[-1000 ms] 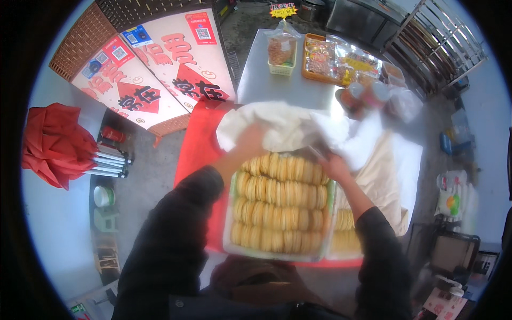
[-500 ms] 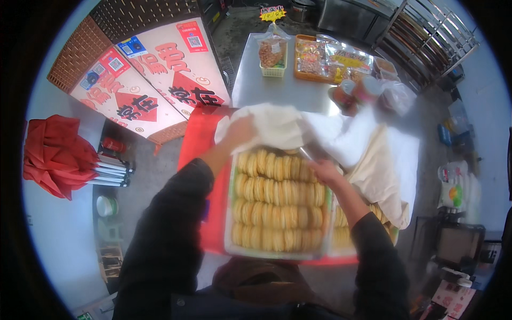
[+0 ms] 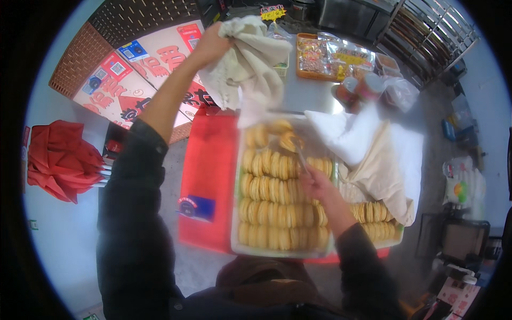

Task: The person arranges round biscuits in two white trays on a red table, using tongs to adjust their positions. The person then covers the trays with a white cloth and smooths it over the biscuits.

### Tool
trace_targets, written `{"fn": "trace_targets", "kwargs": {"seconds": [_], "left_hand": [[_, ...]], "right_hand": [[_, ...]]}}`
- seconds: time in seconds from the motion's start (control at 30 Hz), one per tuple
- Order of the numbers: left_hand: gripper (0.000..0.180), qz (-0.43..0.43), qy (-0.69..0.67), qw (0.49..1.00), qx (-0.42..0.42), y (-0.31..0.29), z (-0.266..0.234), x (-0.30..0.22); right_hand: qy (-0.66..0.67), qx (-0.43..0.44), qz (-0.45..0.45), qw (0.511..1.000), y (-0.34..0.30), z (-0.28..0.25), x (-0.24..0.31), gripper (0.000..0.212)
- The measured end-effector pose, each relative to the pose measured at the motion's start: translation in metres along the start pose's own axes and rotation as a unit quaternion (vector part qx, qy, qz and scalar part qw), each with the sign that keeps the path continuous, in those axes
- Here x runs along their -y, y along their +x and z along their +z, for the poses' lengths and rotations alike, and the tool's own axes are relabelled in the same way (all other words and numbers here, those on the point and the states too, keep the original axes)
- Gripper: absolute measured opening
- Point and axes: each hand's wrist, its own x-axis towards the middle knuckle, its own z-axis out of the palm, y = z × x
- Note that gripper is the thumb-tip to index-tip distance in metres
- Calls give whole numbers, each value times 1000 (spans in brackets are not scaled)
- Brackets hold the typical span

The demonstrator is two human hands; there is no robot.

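Note:
My left hand [image 3: 214,47] is closed on a cream cloth [image 3: 246,61], raised above the far left end of a white tray [image 3: 234,224]. Rows of round, flat golden pastries [image 3: 277,208] stand on edge in that tray. My right hand [image 3: 316,184] grips slim metal tongs [image 3: 302,158], their tips at a loose pastry [image 3: 289,142] in the far part of the tray. Whether the tips are closed on it is too blurred to tell. A second tray of pastries [image 3: 376,212] sits to the right, partly under a beige cloth [image 3: 373,165].
The trays rest on a red cover [image 3: 205,154]. White padding [image 3: 341,133] lies beyond the second tray. Farther back stand an orange tray of packaged food [image 3: 309,72], jars [image 3: 368,88] and a plastic bag [image 3: 399,93]. A printed folding screen [image 3: 154,64] borders the left.
My left hand has lifted the cream cloth up and to the far left, exposing the tray's far end. My right hand has moved slightly left and nearer, with the tongs now at a loose pastry.

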Motion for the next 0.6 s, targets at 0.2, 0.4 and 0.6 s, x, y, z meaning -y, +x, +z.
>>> {"fn": "trace_targets", "kwargs": {"seconds": [0.2,0.4,0.6], "left_hand": [[36,46,-20,997,-65,-4,-72,-10],[39,48,-69,995,-52,-19,-74,1],[42,31,-116,992,-42,-37,-57,21]], "right_hand": [[240,108,50,963,52,26,-43,39],[435,191,-12,880,110,85,-78,46],[382,170,-46,907,123,119,-83,45]]}}
